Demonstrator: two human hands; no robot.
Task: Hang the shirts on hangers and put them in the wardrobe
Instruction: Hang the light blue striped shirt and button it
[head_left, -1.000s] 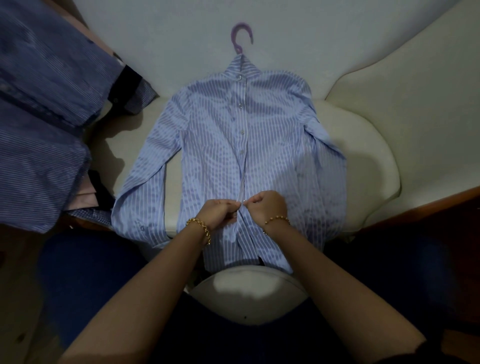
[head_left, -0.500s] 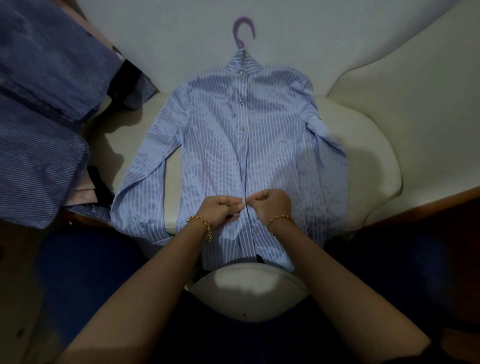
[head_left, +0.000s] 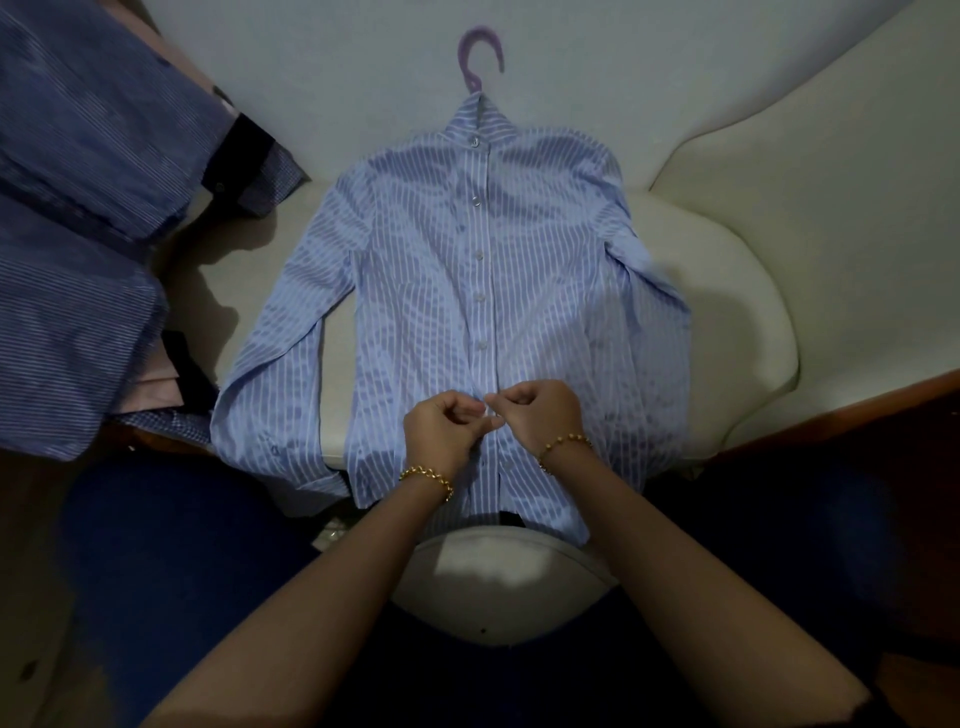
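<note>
Possibly, with left hand (head_left: 441, 431) and right hand (head_left: 540, 415) each in a pinch grip on the striped shirt (head_left: 415, 270) lying on the cream seat (head_left: 737, 322), a tug could skew it on its hanger (head_left: 480, 57).

From here I see the shirt (head_left: 415, 291) front, which gaped in a pale strip just above the hands a second ago, now lying shut; left hand (head_left: 441, 431) and right hand (head_left: 540, 415) have barely shifted along its button line.

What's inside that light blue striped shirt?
A purple hanger: only its hook shows above the collar of the shirt. Its shoulders are covered by the fabric.
</note>
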